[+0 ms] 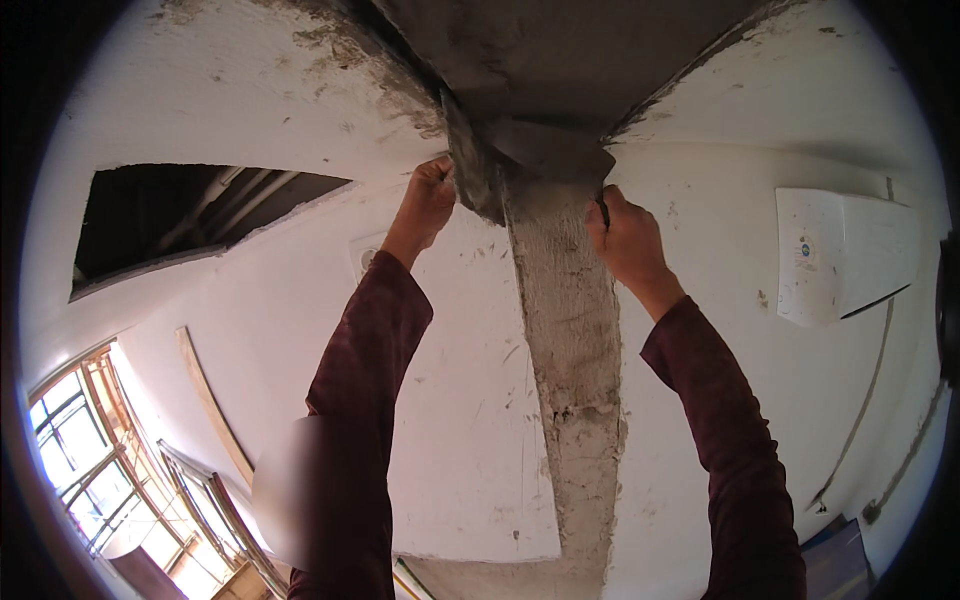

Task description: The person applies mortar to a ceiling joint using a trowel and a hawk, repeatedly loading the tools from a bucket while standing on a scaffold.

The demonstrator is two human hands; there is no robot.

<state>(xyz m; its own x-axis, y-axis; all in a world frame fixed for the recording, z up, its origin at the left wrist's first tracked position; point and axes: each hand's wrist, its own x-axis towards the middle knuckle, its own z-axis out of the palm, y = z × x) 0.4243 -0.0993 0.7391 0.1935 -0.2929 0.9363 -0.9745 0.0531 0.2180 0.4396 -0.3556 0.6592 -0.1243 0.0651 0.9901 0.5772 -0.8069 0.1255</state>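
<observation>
Both my arms reach up to where the wall meets the ceiling. My left hand [428,205] is closed at the edge of a grey, mortar-smeared plate [474,175], which is tilted steeply; its handle is hidden. My right hand [630,238] grips a trowel [560,150] by its dark handle, with the wide blade up against the top of the wall. Dark grey mortar [580,55] covers a broad strip of ceiling above the tools. Below them, a rough cement strip [565,300] runs down the white wall between my arms.
To the left, a ceiling opening [180,220] exposes pipes. A window with scaffolding outside [90,460] lies at lower left, near a wooden strip [214,405]. On the right hangs a white wall-mounted unit [845,255], beside a filled groove [865,410] in the wall.
</observation>
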